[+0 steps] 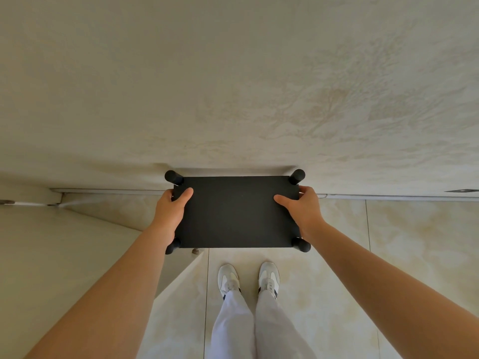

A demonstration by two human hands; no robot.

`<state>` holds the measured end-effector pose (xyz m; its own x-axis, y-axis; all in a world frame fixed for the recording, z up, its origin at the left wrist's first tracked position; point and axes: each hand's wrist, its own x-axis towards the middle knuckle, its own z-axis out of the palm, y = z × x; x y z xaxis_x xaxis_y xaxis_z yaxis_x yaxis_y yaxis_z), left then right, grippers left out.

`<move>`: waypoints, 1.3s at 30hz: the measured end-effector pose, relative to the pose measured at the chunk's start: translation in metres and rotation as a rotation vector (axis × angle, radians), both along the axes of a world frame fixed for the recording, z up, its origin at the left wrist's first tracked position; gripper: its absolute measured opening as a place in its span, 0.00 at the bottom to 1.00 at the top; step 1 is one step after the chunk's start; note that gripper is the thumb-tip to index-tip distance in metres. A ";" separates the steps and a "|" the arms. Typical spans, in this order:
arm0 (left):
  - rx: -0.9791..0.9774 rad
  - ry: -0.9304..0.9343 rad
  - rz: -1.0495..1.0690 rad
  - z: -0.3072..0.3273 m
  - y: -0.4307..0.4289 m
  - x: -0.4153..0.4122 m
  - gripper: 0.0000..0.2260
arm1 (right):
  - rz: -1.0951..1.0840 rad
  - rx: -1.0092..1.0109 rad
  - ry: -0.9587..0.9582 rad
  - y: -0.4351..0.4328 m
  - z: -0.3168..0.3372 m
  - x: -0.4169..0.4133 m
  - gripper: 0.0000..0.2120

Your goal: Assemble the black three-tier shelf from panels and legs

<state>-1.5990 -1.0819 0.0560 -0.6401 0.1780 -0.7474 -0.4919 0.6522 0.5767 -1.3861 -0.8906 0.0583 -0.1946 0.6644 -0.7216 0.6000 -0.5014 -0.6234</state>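
Two hands on the black panel [236, 213]; left hand [168, 212] grips one short edge, right hand [304, 211] grips the other, thumbs on top; panel held between them; black legs [297, 176] at the corners, just beside each hand.

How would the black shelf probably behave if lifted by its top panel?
Probably stiff: the top panel looks flat between the left hand and right hand. Likely not slippery: its surface looks matt.
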 end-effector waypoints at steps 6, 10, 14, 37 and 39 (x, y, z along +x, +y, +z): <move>0.028 0.027 0.047 0.000 -0.007 0.011 0.11 | 0.017 -0.053 -0.017 -0.003 0.002 0.006 0.19; 0.037 0.041 0.063 -0.002 -0.006 0.009 0.12 | 0.014 -0.044 -0.009 0.000 0.002 0.000 0.18; 0.036 0.045 0.075 -0.004 -0.005 0.006 0.14 | 0.027 -0.036 0.004 0.007 0.003 -0.008 0.17; -0.097 0.142 -0.042 -0.002 0.001 -0.002 0.14 | 0.211 0.001 -0.044 0.015 -0.001 0.004 0.23; -0.124 0.209 -0.106 0.006 0.001 0.002 0.16 | 0.277 0.059 -0.069 0.013 0.004 0.007 0.23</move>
